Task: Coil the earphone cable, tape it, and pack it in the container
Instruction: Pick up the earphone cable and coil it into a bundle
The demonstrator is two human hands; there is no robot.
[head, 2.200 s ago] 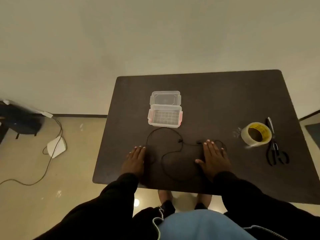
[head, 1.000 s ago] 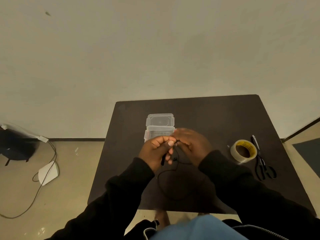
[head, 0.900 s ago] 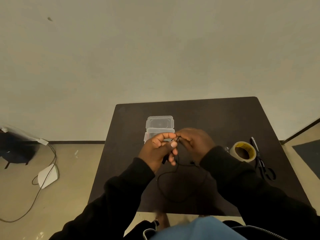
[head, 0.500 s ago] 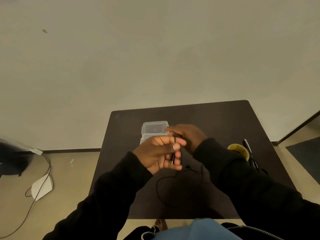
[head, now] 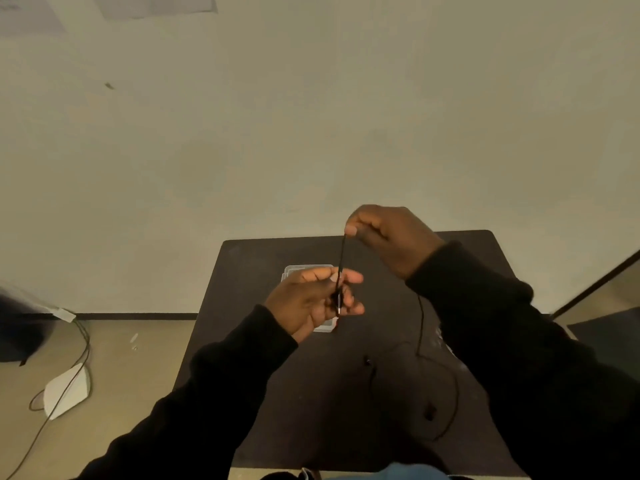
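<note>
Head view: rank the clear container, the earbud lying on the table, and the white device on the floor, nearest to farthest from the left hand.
1. Clear container, directly behind the left hand.
2. Earbud, lower right on the table.
3. White device, far left on the floor.

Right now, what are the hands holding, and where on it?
The earphone cable. The left hand grips its plug end; the right hand pinches the cable higher up.

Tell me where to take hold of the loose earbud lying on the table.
Pinch the cable just behind the nearer earbud, coming straight down from above. It lies flat on the dark table with bare surface around it, and the thin cable is easier to pinch than the small bud. Both hands already grip the plug end.
</note>
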